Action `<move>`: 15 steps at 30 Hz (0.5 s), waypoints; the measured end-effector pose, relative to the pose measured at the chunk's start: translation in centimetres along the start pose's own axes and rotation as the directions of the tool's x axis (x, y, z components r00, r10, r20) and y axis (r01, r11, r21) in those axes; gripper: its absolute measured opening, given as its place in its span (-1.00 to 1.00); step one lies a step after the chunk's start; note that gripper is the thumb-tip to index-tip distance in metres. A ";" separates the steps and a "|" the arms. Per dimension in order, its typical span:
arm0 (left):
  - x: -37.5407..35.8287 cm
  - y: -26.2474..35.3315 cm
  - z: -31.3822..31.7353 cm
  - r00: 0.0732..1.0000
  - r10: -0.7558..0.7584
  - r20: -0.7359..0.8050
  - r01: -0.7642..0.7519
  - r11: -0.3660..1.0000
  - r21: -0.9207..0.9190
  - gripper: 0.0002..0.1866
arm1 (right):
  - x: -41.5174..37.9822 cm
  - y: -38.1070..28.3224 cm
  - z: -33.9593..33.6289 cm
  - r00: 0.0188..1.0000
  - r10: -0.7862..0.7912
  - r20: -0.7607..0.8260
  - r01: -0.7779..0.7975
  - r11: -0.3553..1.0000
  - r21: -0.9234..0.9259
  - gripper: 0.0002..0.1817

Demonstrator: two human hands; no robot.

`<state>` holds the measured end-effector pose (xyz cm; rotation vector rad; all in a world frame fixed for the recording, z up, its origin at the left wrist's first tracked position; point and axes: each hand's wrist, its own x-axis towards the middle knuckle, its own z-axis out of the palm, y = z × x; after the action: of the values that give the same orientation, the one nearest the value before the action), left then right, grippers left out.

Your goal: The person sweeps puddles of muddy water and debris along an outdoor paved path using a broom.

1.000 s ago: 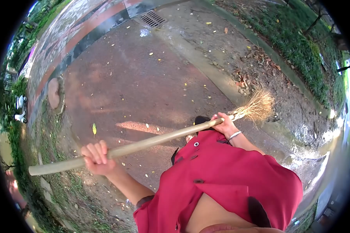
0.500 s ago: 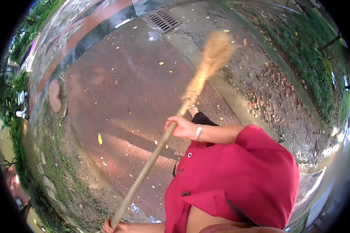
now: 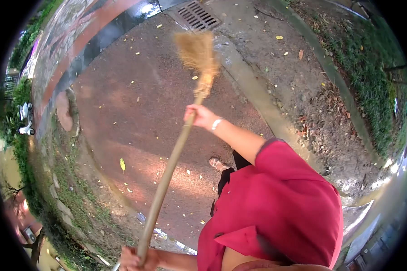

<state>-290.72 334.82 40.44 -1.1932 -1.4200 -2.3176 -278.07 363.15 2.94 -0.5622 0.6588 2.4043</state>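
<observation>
A straw broom with a long wooden handle slants across the head view. Its bristles, blurred by motion, are over the reddish pavement just below the drain grate. My right hand, with a pale band at the wrist, is closed round the handle close below the straw. At the lower left, my left hand grips the handle near its upper end, slightly blurred. My sandalled foot stands on the pavement right of the handle.
A metal drain grate lies at the top. On the right run a concrete kerb, bare soil with dry leaves and grass. A rounded stone and a white scooter are at left. Yellow leaves dot the pavement.
The broom head has swung left, from beside the soil strip to below the drain grate. My right hand has moved up and left with the handle. My left hand stays at the lower left.
</observation>
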 end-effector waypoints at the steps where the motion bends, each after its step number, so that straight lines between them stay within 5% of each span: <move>1: 0.0 -2.9 -1.8 0.992 -0.090 0.083 0.093 0.995 -0.031 -0.82 | -1.4 -1.7 -0.9 0.988 -0.108 -0.115 0.109 0.994 -0.001 -0.85; 4: -0.8 -8.2 -3.9 0.959 -0.280 -0.050 0.279 0.960 -0.021 -0.84 | -2.5 -4.6 -4.1 0.984 -0.167 -0.066 0.166 0.986 -0.009 -0.85; 6: -1.4 -11.0 -5.4 0.847 -0.495 -0.194 0.469 0.867 -0.168 -0.84 | -3.4 -4.7 -3.4 0.939 -0.304 -0.158 0.300 0.953 -0.053 -0.86; 9: -0.8 -8.7 -14.5 0.794 -0.531 -0.297 0.487 0.847 -0.211 -0.79 | -5.0 1.5 -1.2 0.963 -0.204 -0.175 0.194 0.978 -0.077 -0.85; 11: 0.6 -4.2 -16.1 0.683 -0.380 -0.624 0.396 0.910 -0.121 -0.75 | -5.6 7.0 0.3 0.976 -0.088 -0.199 0.086 0.996 -0.023 -0.82; 13: 1.9 0.3 -19.4 0.738 -0.181 -0.650 0.413 0.883 0.223 -0.78 | -7.1 11.6 2.3 0.980 0.061 -0.187 -0.060 0.998 0.011 -0.79; 15: 3.2 3.2 -19.0 0.755 -0.131 -0.643 0.311 0.934 0.175 -0.79 | -6.4 14.0 3.5 0.978 0.119 -0.174 -0.116 0.993 0.028 -0.80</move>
<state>-301.48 318.53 40.54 -0.1295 -1.5864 -2.2310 -282.87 352.52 13.49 -0.7536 0.8076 2.4746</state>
